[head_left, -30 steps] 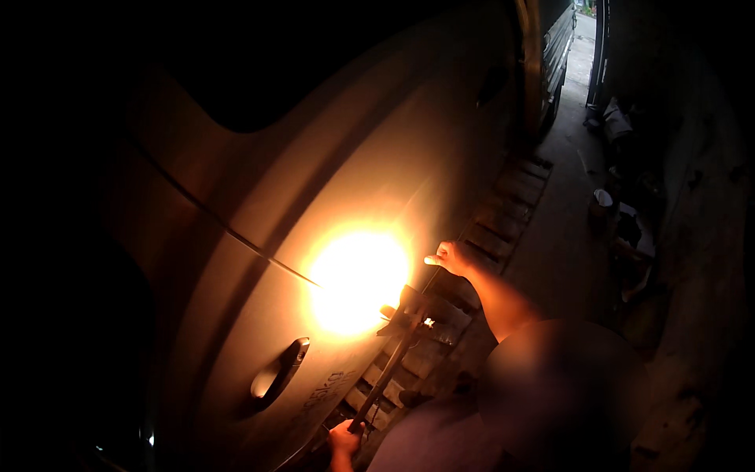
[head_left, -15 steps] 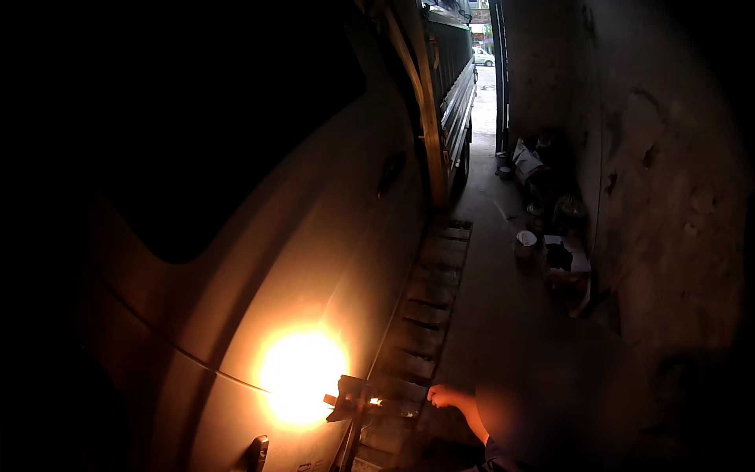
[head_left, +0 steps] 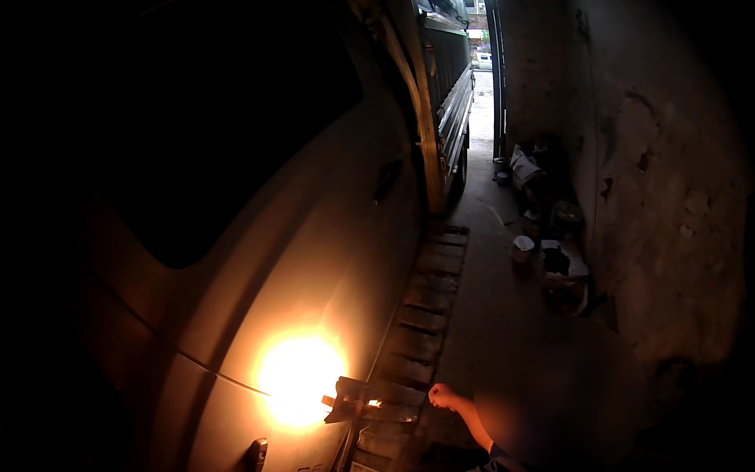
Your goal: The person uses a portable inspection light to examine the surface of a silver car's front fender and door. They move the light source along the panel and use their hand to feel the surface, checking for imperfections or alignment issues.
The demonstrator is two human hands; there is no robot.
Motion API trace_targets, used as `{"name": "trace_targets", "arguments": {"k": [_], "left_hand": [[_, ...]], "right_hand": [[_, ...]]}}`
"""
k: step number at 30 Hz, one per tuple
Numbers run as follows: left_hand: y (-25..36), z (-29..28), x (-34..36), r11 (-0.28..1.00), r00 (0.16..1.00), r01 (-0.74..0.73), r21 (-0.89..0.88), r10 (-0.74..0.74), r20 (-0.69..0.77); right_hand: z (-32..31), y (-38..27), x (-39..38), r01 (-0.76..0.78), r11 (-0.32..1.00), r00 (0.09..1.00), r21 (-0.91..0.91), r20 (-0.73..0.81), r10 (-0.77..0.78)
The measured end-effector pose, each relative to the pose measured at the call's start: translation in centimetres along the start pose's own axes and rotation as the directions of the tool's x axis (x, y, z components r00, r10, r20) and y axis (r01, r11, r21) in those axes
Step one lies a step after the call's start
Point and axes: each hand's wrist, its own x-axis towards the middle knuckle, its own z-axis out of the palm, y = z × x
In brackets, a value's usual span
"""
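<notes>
Neither of my hands shows in the head view. A small lamp-like fixture on a stand point(head_left: 346, 400) is beside a light-coloured car point(head_left: 314, 259), near the lower middle. A blinding round glow point(head_left: 303, 379) covers part of the car's side panel, across a panel seam. A small orange light shows at the fixture's right side. Just right of it, another person's hand point(head_left: 443, 395) is held up with fingers curled. Whether it holds anything, I cannot tell. That person's forearm point(head_left: 469, 421) runs down to a dark sleeve, beside a blurred patch.
A slatted frame point(head_left: 425, 315) lies along the car. Further off stands a truck bed point(head_left: 456, 102) behind a yellowish post point(head_left: 431, 149). Along the stained wall point(head_left: 661, 173) are a bucket point(head_left: 523, 248), a box point(head_left: 565, 271) and several dim containers. Daylight enters through a far doorway point(head_left: 482, 110).
The view has shifted slightly. The other person's forearm shows a little more, and the hand stays near the fixture. The glow and the fixture look the same.
</notes>
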Motion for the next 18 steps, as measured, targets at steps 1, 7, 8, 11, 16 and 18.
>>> {"name": "trace_targets", "arguments": {"k": [1,7,8,11,16,18], "left_hand": [[-0.2,0.0,0.1,1.000,1.000,0.017,-0.002,-0.017,0.004],[3.2,-0.8,-1.3,0.997,0.998,0.059,-0.045,-0.058,0.036],[5.7,-1.4,-1.1,0.996,0.997,0.063,-0.060,-0.060,0.050],[4.5,-0.4,-1.0,0.999,0.998,0.046,0.003,-0.046,-0.040],[6.4,-1.7,-1.3,0.976,0.979,0.203,0.082,-0.204,0.004],[5.0,-1.0,-2.4,0.984,0.982,0.177,0.002,-0.177,-0.058]], "right_hand": [[0.4,-0.7,0.1,0.077,0.996,0.996,0.052,-0.037,-0.075],[1.8,-11.6,-2.4,0.261,0.957,0.955,0.125,0.113,-0.275],[2.2,-13.3,-2.7,0.263,0.962,0.959,0.073,0.084,-0.269],[2.3,-18.3,-4.0,0.262,0.963,0.961,0.065,0.077,-0.266],[3.3,-18.9,1.0,0.588,0.782,0.803,0.205,-0.034,-0.595],[4.9,-21.6,0.3,0.617,0.787,0.787,0.023,-0.019,-0.616]]}}
